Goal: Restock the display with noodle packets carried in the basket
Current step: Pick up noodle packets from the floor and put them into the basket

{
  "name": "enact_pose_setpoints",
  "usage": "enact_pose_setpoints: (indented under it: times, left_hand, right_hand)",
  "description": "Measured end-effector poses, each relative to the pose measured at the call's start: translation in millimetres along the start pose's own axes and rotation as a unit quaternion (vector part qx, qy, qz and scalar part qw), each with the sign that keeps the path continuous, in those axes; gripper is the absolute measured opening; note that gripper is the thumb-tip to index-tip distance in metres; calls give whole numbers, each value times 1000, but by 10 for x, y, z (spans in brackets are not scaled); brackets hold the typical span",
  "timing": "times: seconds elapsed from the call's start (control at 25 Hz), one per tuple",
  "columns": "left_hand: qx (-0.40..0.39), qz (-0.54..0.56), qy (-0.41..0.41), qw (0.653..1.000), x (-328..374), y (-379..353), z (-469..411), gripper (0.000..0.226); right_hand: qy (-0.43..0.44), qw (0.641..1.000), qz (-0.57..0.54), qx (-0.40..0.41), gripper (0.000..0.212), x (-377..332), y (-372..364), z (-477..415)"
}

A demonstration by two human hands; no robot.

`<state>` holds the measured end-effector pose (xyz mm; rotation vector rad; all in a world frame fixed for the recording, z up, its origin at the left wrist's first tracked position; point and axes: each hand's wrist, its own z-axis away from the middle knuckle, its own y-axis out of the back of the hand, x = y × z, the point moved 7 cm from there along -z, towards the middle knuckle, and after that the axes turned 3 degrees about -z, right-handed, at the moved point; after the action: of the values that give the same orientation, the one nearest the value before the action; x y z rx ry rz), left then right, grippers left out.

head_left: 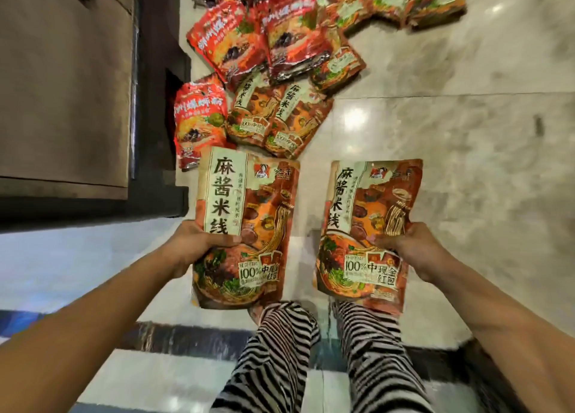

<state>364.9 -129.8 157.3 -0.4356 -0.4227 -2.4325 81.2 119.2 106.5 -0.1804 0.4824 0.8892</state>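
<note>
We hold one orange noodle packet [245, 232] in our left hand [189, 247] and a matching packet [367, 229] in our right hand [407, 250], both above the marble floor [466, 132] where more noodle packets [280, 79] lie beside a wooden cabinet [65, 85].

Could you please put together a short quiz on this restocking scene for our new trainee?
1. True or false: the right hand holds nothing.
2. Where do the red packets lie? A: on the floor; B: in a basket; C: on the cabinet.
3. Fill in: the left hand grips a brown packet whose design is the ____ as the right hand's packet.
Key: 1 false; 2 A; 3 same.
</note>
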Motion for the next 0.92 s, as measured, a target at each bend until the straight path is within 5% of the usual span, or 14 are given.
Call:
enact_pose_setpoints:
  times: [0.16,0.36,0.44,0.56,0.64,0.8,0.92]
  left_hand:
    - [-36,-32,0,999,218,-362,550,48]
    - [-59,-60,-36,996,156,-791,1049,46]
    - [-85,-66,-54,993,169,-972,1332,60]
    - [-150,-95,-64,982,192,-1404,1758,104]
    - [-194,-117,-59,972,174,-1801,1987,110]
    - [-273,-182,-42,944,27,-2757,2343,92]
    - [-298,-228,-35,926,-194,-3643,2516,57]
  right_hand:
    - [-6,1000,30,-4,20,53,363,839]
    - [26,997,-18,73,23,546,759,1747]
    - [45,992,-78,88,40,803,865,2157]
    - [71,976,-176,103,95,1256,1077,2734]
    - [77,964,-228,114,104,1584,1295,3026]
    - [52,931,-330,144,58,2328,1874,3410]
    - [31,896,-407,174,46,3015,2406,3605]
